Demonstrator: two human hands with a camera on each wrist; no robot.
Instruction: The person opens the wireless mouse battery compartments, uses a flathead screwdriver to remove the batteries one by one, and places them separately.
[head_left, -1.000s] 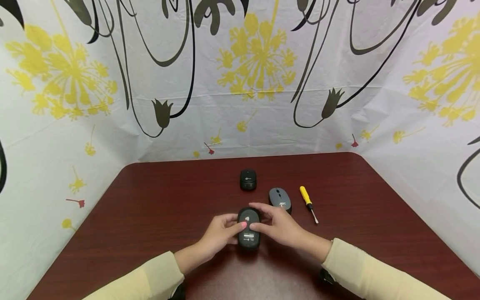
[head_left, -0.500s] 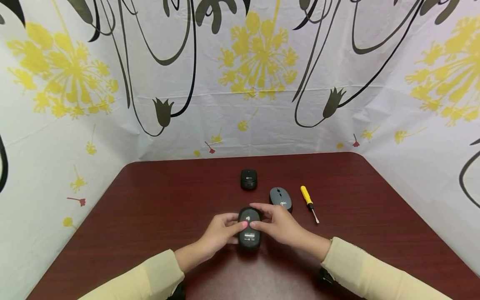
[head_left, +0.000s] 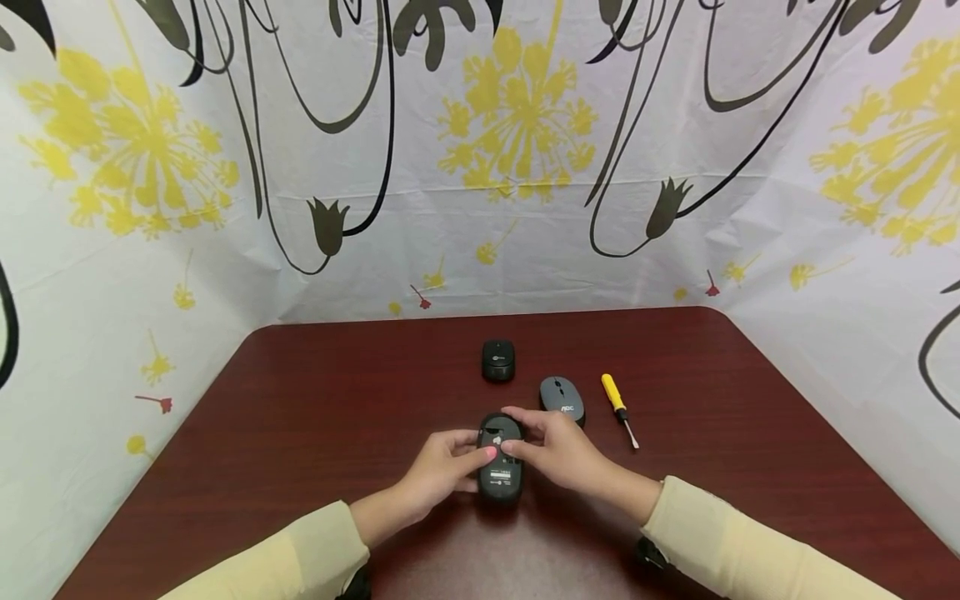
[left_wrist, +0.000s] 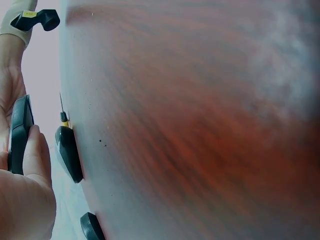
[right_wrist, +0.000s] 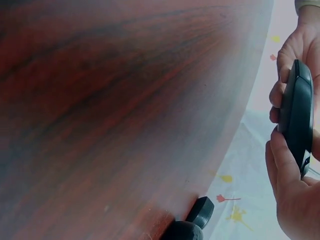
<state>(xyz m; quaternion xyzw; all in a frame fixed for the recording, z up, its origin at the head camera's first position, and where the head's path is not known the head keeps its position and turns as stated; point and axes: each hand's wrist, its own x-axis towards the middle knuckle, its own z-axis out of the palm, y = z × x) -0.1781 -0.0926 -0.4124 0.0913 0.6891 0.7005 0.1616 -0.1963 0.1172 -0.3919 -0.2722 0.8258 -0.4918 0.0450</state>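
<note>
A black computer mouse (head_left: 500, 482) is held underside up at the near middle of the table, its white label facing up. On its left side, my left hand (head_left: 442, 467) grips the edge, thumb on the underside. My right hand (head_left: 561, 447) holds the other side, its thumb pressing the underside near the middle. A dark gap shows at the far end of the underside. Both wrist views show the mouse edge-on, raised above the table between the fingers: the mouse (left_wrist: 19, 135) at far left in the left one, the mouse (right_wrist: 298, 112) at far right in the other.
A grey mouse (head_left: 558, 393) lies just beyond my right hand, and a smaller black mouse (head_left: 498, 360) farther back. To the right is a screwdriver (head_left: 615, 396) with a yellow handle. The brown table (head_left: 337, 392) meets a patterned cloth (head_left: 450, 167) behind.
The underside panel of the held mouse has shifted slightly under the right thumb, and a dark gap now shows at its far end. Both hands stay in nearly the same place.
</note>
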